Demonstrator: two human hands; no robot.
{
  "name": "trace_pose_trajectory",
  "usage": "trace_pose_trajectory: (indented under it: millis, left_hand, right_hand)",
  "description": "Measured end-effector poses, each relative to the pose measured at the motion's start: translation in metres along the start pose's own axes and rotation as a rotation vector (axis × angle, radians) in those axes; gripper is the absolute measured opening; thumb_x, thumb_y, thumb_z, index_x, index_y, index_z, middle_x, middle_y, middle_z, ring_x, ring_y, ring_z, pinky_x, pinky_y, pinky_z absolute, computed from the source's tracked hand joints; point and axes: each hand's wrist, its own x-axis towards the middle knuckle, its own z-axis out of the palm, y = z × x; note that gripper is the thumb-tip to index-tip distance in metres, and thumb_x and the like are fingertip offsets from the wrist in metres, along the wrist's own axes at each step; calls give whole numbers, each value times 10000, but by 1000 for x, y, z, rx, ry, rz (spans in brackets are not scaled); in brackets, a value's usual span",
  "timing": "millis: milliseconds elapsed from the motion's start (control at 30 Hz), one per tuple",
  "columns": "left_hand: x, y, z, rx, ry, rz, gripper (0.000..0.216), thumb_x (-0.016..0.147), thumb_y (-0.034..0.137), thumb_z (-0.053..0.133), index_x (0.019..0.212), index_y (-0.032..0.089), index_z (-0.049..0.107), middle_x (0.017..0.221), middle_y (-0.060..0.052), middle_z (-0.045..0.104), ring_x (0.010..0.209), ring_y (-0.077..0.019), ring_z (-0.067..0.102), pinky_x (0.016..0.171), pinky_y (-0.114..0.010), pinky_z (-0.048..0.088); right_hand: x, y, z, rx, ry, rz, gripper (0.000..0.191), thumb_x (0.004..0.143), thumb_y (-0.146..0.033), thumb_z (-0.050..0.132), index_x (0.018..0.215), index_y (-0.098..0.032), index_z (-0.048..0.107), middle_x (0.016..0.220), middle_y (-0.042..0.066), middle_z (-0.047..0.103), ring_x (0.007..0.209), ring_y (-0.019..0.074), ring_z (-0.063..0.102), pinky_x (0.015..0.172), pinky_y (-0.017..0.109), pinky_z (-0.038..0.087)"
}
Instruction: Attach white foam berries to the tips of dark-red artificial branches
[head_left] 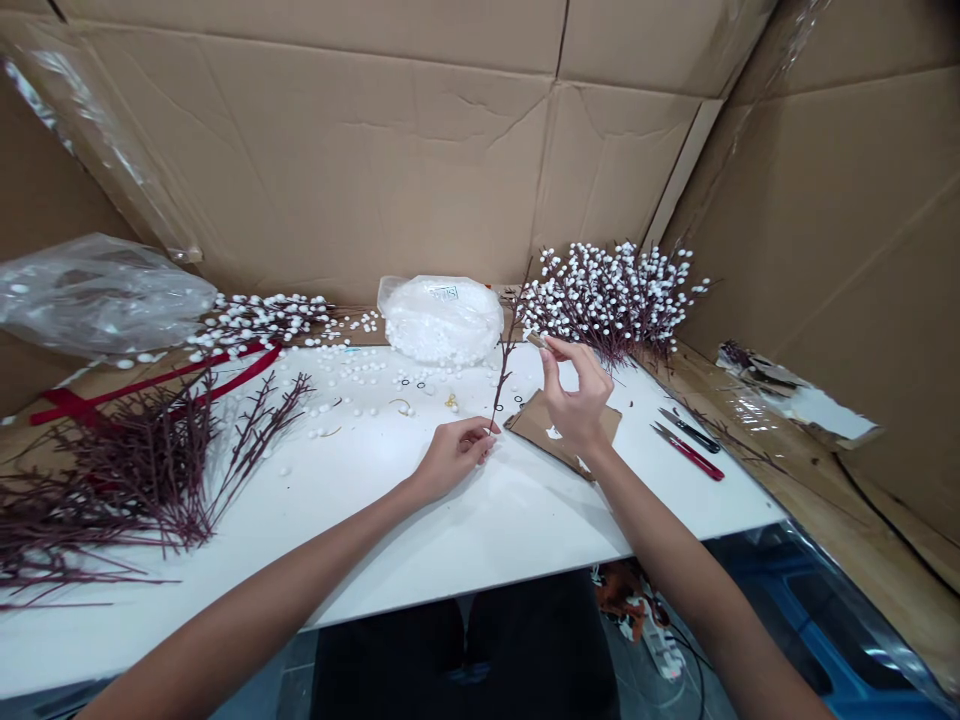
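My left hand rests on the white table and pinches the lower end of a bare dark red twig, which stands upright. My right hand is raised beside the twig's upper part, thumb and forefinger pinched together at a side tip on something too small to name. A clear bag of white foam beads lies just behind the twig. Loose white beads are scattered over the table.
A pile of bare red twigs lies at the left. Finished beaded branches lie at back left and back right. A cardboard piece, red and black snips, small rings and a crumpled plastic bag are around. Cardboard walls enclose the table.
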Motion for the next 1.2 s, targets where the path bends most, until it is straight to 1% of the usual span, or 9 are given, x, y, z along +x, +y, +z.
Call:
trace_pose_trajectory:
  millis: [133,333,533,767,867,1133,1200]
  left_hand:
    - [0,-1,1,15,4,10,234,764,342,549,875,150,624,638,0,530,551,-102,469,574,-243,429]
    - [0,2,1,25,-1,-9,198,763,289,542,868,147,629,631,11,527,542,-92,461,579,-233,426]
    - [0,2,0,23,1,-12,197,774,283,537,878,145,631,627,13,521,551,-97,463,588,-238,424]
    - [0,-1,0,50,4,-11,238,782,289,523,922,139,644,638,3,538,575,-108,489,588,-237,431]
    - [1,-3,-1,52,3,-18,257,784,289,512,938,132,645,663,-3,543,588,-109,500,592,-236,437]
    - [0,-1,0,74,6,-16,264,780,288,509,933,127,652,677,-5,565,587,-105,512,595,-232,451]
    - [1,-2,0,76,10,-12,259,780,284,511,930,127,653,679,-6,571,585,-103,513,601,-233,457]
  right_hand:
    - [1,1,-1,5,-9,-2,144,866,-217,519,942,-196,641,829,56,699,751,162,627,700,324,502]
    - [0,1,1,-1,-61,11,146,869,-218,514,933,-193,644,824,61,695,764,166,630,710,320,502]
    - [3,-3,-2,24,38,31,153,860,-217,532,951,-188,652,811,55,688,699,151,603,681,311,500]
    - [7,-1,-4,32,80,90,152,863,-224,530,947,-182,649,843,67,687,732,150,608,696,309,509]
    - [8,2,-3,23,73,102,159,865,-237,524,948,-184,649,848,62,688,728,148,611,684,304,511]
    - [4,6,1,-2,-5,60,147,858,-215,537,933,-164,652,812,57,683,668,129,582,656,285,492]
    - [4,5,0,-2,-6,67,149,860,-220,534,933,-165,652,813,58,685,671,131,586,652,285,496]
